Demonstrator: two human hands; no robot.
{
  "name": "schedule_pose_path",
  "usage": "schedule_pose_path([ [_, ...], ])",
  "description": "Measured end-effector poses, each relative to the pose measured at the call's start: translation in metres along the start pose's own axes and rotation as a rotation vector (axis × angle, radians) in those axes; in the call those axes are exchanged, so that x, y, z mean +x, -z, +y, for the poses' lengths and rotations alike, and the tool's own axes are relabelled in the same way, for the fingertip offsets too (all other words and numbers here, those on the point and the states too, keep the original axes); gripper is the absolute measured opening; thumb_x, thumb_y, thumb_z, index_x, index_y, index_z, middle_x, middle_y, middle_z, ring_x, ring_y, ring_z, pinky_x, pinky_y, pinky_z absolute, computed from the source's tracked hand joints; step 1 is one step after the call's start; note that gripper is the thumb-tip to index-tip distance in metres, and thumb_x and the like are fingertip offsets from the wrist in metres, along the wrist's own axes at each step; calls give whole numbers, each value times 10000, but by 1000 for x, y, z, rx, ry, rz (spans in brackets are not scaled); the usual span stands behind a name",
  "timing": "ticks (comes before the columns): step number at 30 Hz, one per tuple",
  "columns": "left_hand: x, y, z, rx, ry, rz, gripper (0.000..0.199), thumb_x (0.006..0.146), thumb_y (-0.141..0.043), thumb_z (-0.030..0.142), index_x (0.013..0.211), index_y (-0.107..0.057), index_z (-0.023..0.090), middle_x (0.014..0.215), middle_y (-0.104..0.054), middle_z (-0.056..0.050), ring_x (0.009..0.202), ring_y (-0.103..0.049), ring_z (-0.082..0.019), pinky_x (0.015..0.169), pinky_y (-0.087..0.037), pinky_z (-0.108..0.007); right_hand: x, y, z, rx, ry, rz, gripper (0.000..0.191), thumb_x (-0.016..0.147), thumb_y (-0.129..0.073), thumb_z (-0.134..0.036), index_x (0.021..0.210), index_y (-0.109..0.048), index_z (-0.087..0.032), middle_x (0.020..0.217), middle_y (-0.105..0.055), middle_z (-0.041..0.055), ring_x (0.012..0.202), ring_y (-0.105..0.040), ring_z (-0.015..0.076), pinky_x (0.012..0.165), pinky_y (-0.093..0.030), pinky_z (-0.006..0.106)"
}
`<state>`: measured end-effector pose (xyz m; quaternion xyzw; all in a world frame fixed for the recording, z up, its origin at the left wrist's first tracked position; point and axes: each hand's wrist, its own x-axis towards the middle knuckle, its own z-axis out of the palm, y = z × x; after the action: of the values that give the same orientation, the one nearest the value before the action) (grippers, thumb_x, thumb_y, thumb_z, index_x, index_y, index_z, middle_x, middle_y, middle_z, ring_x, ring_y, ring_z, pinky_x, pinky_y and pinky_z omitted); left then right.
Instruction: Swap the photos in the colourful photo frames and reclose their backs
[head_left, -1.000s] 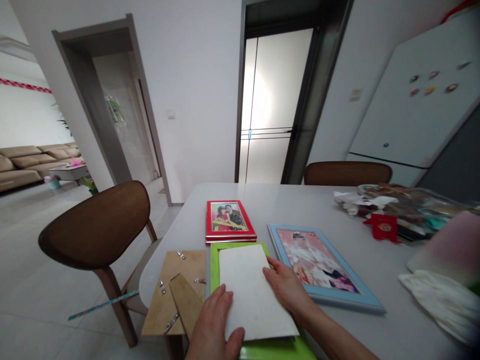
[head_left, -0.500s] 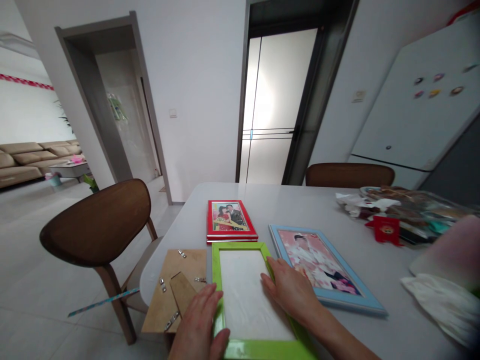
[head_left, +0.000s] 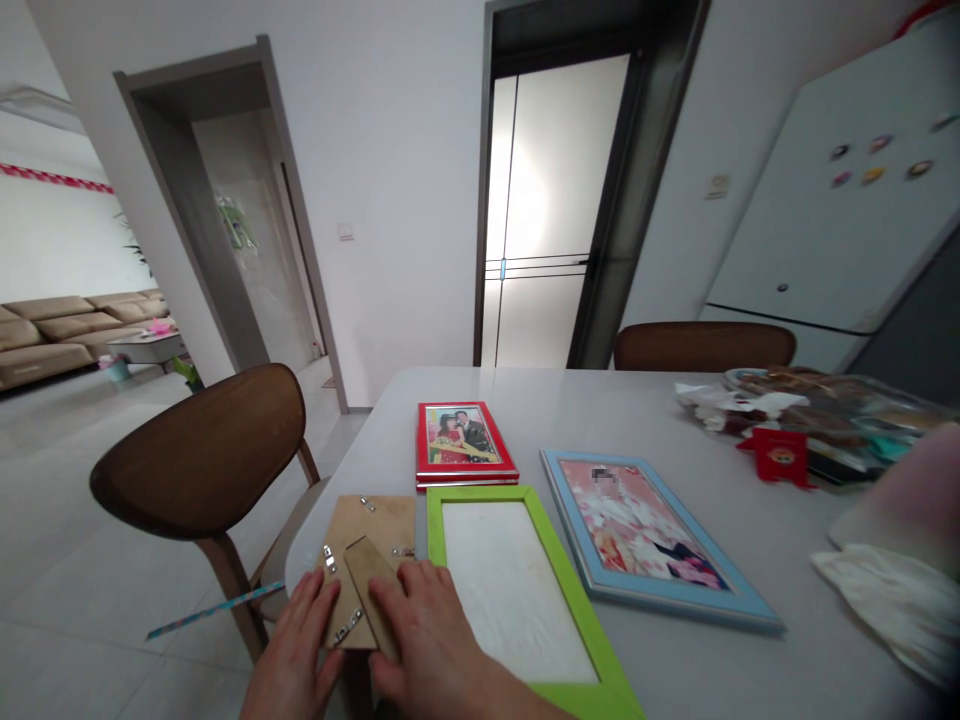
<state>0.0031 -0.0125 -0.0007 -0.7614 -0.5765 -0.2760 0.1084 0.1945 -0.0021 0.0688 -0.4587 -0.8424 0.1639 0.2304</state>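
While the left hand (head_left: 291,645) and the right hand (head_left: 424,625) lie open with fingers spread, neither plainly gripping, both press on a tan fibreboard frame back (head_left: 379,520) at the near edge of the pale grey table (head_left: 600,420). The left hand touches the board's lower left edge, and the right hand covers part of its narrow tan strut (head_left: 365,580). Small metal clips (head_left: 328,558) dot the board. Just to its right lies a lime-green rectangular picture frame (head_left: 568,590) holding a white sheet (head_left: 510,590). Beyond them sit a glossy red picture frame (head_left: 466,478) with a photo of two people and a light-blue picture frame (head_left: 570,525) with a pink-toned photo. Farther right are a small red paper packet (head_left: 780,455) and a crumpled white cloth (head_left: 892,600).
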Motion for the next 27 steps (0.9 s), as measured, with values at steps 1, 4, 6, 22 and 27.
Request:
schedule_pose_path([
  [1,3,4,4,-6,-22,26,436,687,-502,182,1121,-470,198,1173,-519,-108,1077,-479,-243,854,-440,-377,-1,3,1,37,-10,33,496,574,-577,-288,1058,-498,-208,987,-492,94,909,-426,248,794,-333,408],
  [4,12,15,25,-34,-106,71,446,698,-503,192,1141,-449,174,1187,-503,-133,1087,-467,-252,834,-454,-377,-13,24,8,106,-9,107,491,571,-537,-208,1061,-499,-194,1023,-467,93,937,-420,230,815,-346,380],
  [6,18,18,47,-71,-175,62,465,706,-483,155,1167,-418,149,1218,-466,-160,1125,-424,-253,843,-450,-371,-29,42,21,101,3,117,468,565,-525,-191,1034,-518,-184,1057,-459,98,962,-423,232,837,-350,384],
  [22,40,-16,127,-241,-298,-437,416,745,-511,275,1125,-461,113,1234,-438,-180,1159,-354,-308,883,-353,-539,-98,63,115,-133,-42,120,385,659,-517,-264,1040,-560,-234,1128,-511,103,1038,-456,265,863,-369,447],
  [27,45,-4,131,-261,-260,-492,396,744,-504,296,1104,-482,134,1239,-437,-162,1162,-354,-302,884,-336,-553,-96,60,115,-148,-4,164,328,682,-510,-268,1003,-570,-243,1106,-519,83,1020,-458,243,862,-362,417],
])
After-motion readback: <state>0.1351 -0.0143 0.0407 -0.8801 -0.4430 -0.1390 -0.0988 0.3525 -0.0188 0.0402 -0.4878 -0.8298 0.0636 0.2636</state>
